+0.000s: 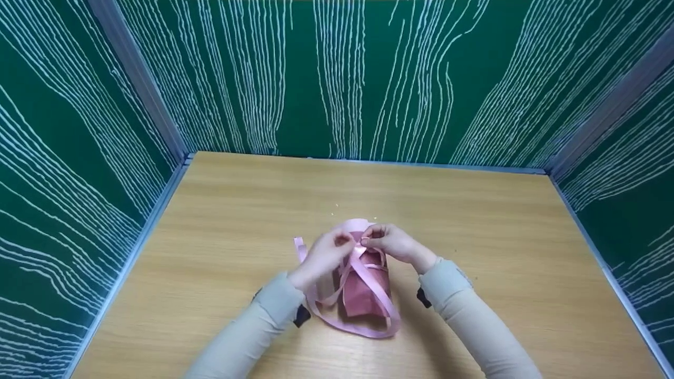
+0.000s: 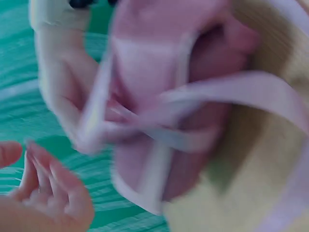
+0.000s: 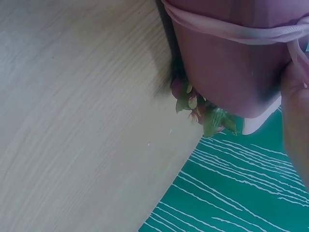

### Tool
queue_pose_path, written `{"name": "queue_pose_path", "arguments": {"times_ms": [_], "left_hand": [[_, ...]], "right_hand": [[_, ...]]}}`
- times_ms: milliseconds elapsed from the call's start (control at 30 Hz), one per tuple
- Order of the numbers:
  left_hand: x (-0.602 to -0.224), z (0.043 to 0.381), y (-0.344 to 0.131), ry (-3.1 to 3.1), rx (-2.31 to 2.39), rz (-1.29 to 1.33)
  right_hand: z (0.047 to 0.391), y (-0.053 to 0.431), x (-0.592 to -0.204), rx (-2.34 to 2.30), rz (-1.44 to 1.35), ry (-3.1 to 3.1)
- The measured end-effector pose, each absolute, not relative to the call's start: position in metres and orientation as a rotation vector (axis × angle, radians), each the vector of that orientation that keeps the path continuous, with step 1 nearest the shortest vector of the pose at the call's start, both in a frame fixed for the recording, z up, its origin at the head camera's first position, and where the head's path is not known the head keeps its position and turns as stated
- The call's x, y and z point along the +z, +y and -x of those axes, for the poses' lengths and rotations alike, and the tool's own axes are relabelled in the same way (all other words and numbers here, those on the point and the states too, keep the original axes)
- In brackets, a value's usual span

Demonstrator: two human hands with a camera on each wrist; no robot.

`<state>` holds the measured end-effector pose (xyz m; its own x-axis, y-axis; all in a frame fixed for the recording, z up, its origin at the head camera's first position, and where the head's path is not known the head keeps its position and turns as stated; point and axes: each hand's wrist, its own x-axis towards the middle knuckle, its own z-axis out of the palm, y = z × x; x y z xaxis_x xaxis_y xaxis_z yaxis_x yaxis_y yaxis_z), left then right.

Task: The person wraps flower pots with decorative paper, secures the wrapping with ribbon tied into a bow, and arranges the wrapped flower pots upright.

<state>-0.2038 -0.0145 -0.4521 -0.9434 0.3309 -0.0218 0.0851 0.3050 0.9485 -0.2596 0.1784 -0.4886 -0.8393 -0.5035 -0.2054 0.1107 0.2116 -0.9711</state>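
Note:
A bouquet wrapped in dusky-pink paper (image 1: 363,295) lies on the table, with a long pink ribbon (image 1: 375,287) tied around it and looping toward the near side. Above the ribbon's crossing, my right hand (image 1: 395,243) pinches the ribbon with thumb and fingers. Just left of the crossing is my left hand (image 1: 324,258), its fingers bent. In the blurred left wrist view, the left hand's thumb and fingertips (image 2: 36,152) stand slightly apart, with no ribbon visible between them. Leaves and reddish blooms (image 3: 205,113) poke out of the wrapping's far end in the right wrist view.
The wooden table (image 1: 237,210) is bounded by green panels (image 1: 300,79) with white wavy lines at the back and both sides. Small pale scraps (image 1: 333,213) lie beyond the bouquet. A loose ribbon end (image 1: 299,243) sticks out left of the left hand.

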Motion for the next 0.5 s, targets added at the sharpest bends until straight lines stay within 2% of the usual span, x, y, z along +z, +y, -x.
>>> {"name": "queue_pose_path", "arguments": {"times_ms": [233,500], "left_hand": [[-0.476,0.219,-0.015,2.406,1.757,-0.346],[-0.478,0.221,-0.003,2.437,1.656,-0.344]], "right_hand": [[0.259,0.177,-0.488,-1.688,0.374,1.999],[0.254,0.176,-0.486,-1.750,0.383,1.937]]}}
